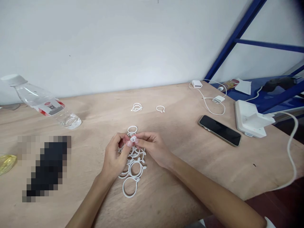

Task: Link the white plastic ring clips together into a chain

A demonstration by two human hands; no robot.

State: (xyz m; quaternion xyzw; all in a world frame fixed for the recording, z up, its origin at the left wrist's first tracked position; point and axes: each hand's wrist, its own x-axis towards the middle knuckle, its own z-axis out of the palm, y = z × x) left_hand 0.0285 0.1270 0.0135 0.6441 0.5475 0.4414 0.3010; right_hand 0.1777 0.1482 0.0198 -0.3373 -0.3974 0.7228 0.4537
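Over a pile of white plastic rings (129,187), my two hands meet at their fingertips. My left hand (117,155) is closed, thumb and fingers pinching one side of a small white plastic ring (133,139). From the other side, my right hand (153,146) pinches the same piece between thumb and forefinger. Fingers cover much of it, so its full shape is hidden. The rings in the pile overlap, and several show small knobs or tabs at their ends. Farther back on the wooden table lie a small cluster of rings (137,107) and one open ring (160,109) with knobbed ends.
At left are a clear bottle (51,106), a pixelated dark object (48,169) and a yellow transparent item (7,164). On the right are a phone (220,130), a white power strip (247,118) with plugs, and cabled chargers (197,84). A blue metal frame (234,41) stands behind them.
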